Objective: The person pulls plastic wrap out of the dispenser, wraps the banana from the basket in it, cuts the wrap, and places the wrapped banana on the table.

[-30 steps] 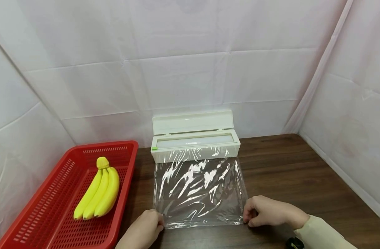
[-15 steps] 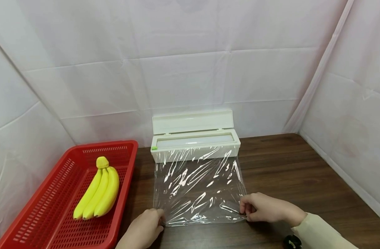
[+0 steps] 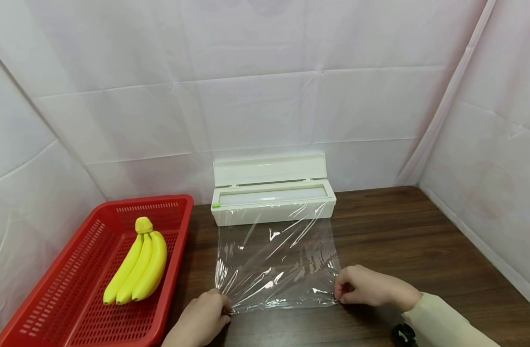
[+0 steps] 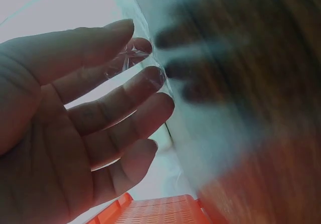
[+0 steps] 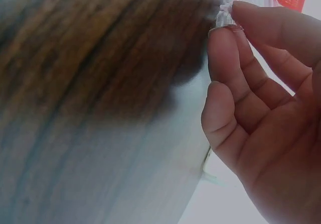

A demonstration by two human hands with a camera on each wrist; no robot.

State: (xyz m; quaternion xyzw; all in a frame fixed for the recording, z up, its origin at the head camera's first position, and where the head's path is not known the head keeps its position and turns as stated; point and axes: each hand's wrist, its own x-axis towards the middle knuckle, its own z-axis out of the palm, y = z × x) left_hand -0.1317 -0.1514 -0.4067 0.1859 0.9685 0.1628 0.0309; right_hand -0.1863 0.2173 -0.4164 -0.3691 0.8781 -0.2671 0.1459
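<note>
A sheet of clear plastic wrap stretches over the table from a white dispenser box with its lid raised. My left hand pinches the sheet's near left corner between thumb and forefinger, its other fingers loosely bent. At the near right corner, my right hand pinches the bunched film between thumb and fingers. In the left wrist view, a bit of film shows between the thumb and forefinger. Creases run slantwise across the sheet.
A red plastic basket stands left of the sheet, with a bunch of yellow bananas in it. White cloth hangs behind and at both sides. A small black object lies by the right sleeve.
My right hand has moved slightly away from me and to the left, drawing its corner along. Glints and creases on the wrap have shifted. The left hand has barely moved.
</note>
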